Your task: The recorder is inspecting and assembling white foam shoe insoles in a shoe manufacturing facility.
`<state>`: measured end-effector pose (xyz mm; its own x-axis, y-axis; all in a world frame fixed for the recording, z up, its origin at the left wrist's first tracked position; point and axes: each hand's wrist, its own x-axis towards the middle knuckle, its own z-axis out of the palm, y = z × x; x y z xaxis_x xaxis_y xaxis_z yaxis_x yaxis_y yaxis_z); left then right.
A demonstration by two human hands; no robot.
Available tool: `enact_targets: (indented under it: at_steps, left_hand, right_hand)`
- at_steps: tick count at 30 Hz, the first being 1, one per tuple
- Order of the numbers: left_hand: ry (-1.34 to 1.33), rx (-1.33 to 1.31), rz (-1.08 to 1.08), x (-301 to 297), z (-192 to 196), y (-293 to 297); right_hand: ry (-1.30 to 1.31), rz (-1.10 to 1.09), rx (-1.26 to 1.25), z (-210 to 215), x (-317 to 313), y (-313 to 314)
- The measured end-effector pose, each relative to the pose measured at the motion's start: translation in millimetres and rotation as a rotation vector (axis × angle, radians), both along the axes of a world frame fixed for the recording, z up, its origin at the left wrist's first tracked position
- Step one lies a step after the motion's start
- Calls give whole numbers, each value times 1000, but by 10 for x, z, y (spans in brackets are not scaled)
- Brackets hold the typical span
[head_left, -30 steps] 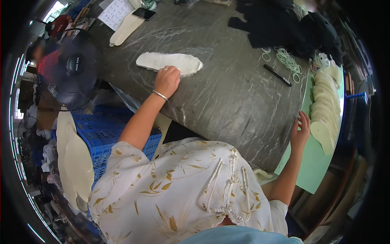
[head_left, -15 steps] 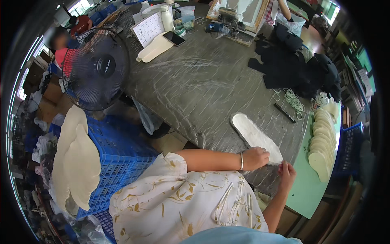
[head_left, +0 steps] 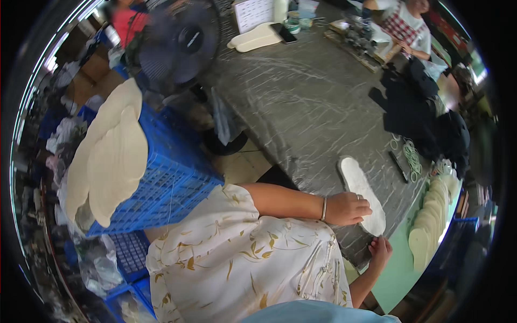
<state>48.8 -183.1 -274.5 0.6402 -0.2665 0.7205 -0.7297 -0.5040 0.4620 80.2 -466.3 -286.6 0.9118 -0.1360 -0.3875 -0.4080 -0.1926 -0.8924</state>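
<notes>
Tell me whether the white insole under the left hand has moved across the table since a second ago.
Yes. The white insole has slid from mid-table, near the fan, to the table edge by the stacked insoles, under the left hand.

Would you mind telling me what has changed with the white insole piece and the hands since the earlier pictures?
The left hand has dragged the white insole piece from mid-table to the near edge, where the right hand now waits just below its tip. The left palm stayed flat on it; the stack of insoles on the green surface stayed put.
</notes>
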Motion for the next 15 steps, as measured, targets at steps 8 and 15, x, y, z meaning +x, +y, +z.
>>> enact_targets:
  at_steps: [8,15]
  left_hand:
    - [68,-27,1094,-1678,512,1979]
    - [288,460,1783,-3669,826,2613]
  right_hand:
    - [-174,226,-751,415,425,-927]
    - [-439,435,-538,842,855,197]
